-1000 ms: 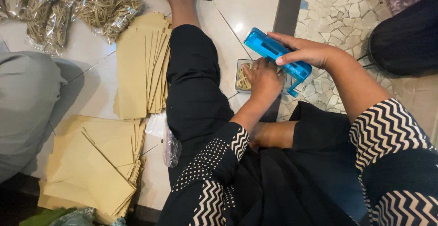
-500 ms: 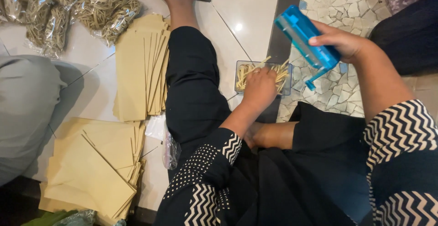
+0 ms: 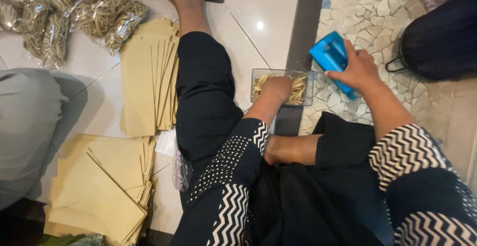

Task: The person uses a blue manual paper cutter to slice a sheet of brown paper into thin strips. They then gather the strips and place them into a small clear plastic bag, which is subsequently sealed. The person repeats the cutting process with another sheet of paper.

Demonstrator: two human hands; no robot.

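The person sat on a tiled floor [image 3: 258, 7] with one leg stretched forward, and a clear plastic tray [image 3: 307, 93] lay on the floor just beside that leg, on its right. The tray held a heap of pale tan strips [image 3: 299, 91], thin and tangled.

The left hand [image 3: 277, 88] was down inside the tray, its grip closed over a bunch of the strips; the fingers themselves were hidden under the hand, so how many strips it held could not be told. The right hand [image 3: 358, 70] was raised to the right of the tray, its grip closed around a blue plastic device [image 3: 330, 56], which tilted with its upper end pointing away from the person. The device was apart from the tray, held above the mosaic part of the floor.

To the left of the tray, across the outstretched leg, a fanned row of tan paper envelopes [image 3: 149, 77] lay flat on the floor. A second, looser pile of envelopes [image 3: 99, 186] lay nearer the person than the tray, also on the left. Farther from the person than the tray and well to its left sat several clear bags of strips [image 3: 74, 12], bunched together. A grey cloth-covered shape [image 3: 25, 131] filled the far left edge. Well to the right of the tray a dark bag [image 3: 442, 37] rested on the floor.
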